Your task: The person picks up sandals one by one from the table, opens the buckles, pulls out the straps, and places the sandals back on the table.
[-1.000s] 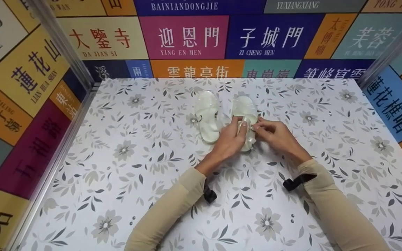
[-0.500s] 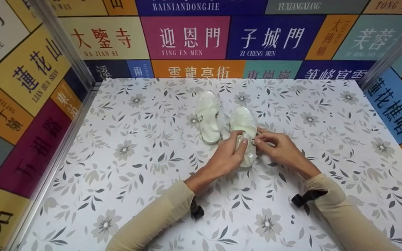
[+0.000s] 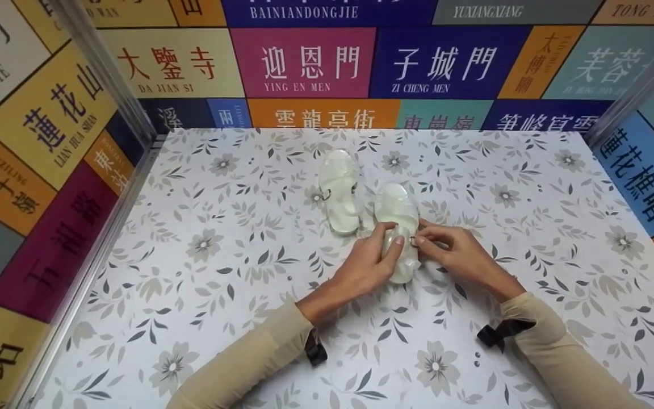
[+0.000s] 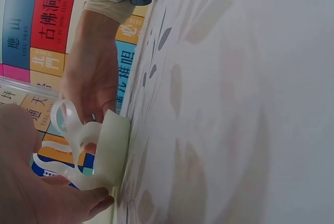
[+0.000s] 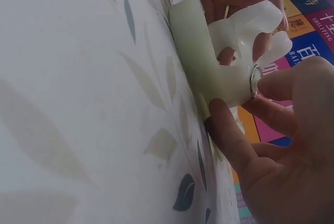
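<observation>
A pair of pale, milky-green jelly sandals lies on the table, toes toward the back. My left hand (image 3: 368, 260) grips the strap part of the right-hand sandal (image 3: 396, 203), thumb and index finger on either side of it. At that sandal's right side, my right hand (image 3: 456, 250) has its thumb and fingertips at a small metal ring (image 5: 254, 81). The right wrist view shows one of its fingers against the sole edge and another at the ring. Loose strap ends (image 4: 57, 164) stick up from the sandal in the left wrist view. My hands hide much of its strap.
The other sandal (image 3: 338, 190) lies just to the left and slightly farther back, a ring on its side. Panels with large printed characters (image 3: 304, 62) wall the back and sides. A floral cloth (image 3: 202, 341) covers the table.
The right-hand sandal has slid toward the person, with both hands moving along with it. Its partner stays in place, and the right-hand one now lies nearer the front.
</observation>
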Demonstrator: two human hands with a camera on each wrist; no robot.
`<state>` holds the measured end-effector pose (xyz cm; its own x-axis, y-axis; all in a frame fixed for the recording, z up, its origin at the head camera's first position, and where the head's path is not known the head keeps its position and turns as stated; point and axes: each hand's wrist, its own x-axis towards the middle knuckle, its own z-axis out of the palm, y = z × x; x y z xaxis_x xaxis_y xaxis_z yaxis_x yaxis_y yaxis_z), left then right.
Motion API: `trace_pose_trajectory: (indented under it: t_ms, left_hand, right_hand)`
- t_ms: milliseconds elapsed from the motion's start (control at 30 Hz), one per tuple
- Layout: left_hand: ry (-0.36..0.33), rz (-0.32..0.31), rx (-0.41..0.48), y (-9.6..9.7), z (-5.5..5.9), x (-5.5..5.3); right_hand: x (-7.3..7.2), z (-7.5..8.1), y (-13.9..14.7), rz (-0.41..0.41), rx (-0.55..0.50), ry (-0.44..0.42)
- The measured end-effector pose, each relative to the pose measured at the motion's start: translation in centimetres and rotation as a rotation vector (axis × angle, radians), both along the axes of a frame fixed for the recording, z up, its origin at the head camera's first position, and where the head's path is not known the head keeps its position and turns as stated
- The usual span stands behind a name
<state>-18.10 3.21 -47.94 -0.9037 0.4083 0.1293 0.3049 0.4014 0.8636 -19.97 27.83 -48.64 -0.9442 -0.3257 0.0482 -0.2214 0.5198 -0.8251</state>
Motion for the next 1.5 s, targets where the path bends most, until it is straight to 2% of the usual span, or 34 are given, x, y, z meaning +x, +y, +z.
trace_pose_trajectory:
  t_ms: [133,267,400,467,567,633,800,967,1167,1500]
  left_hand:
    - [0.033,0.016,-0.035,0.0,0.5,-0.3]
    - [0.139,0.000,-0.134,-0.1,1.5,-0.9]
    - [0.280,-0.081,-0.253,0.1,2.5,-2.2]
    - [0.319,-0.116,-0.299,0.3,2.8,-3.0]
    - [0.302,-0.133,-0.346,0.4,2.9,-3.9]
    - [0.265,-0.137,-0.357,0.4,2.7,-4.2]
    - [0.209,-0.149,-0.330,0.3,2.1,-4.5]
    - [0.200,-0.156,-0.281,0.1,1.7,-4.9]
    - [0.224,-0.175,-0.242,0.1,1.3,-5.1]
    - [0.328,-0.220,-0.271,0.3,1.0,-4.9]
  right_hand:
    - [-0.1,0.0,0.2,-0.034,0.026,0.007]
    - [-0.5,-0.3,0.3,-0.019,-0.061,-0.035]
    - [-1.1,-0.9,0.6,0.078,-0.171,-0.087]
    - [-1.4,-1.2,0.9,0.138,-0.205,-0.101]
    - [-1.6,-1.7,1.6,0.217,-0.268,-0.136]
    - [-1.6,-1.9,1.9,0.241,-0.301,-0.164]
    - [-1.4,-2.3,2.3,0.222,-0.303,-0.191]
    - [-1.2,-2.4,2.4,0.174,-0.302,-0.197]
    - [-1.0,-2.4,2.0,0.132,-0.296,-0.183]
    - [-1.0,-2.2,2.0,0.118,-0.332,-0.194]
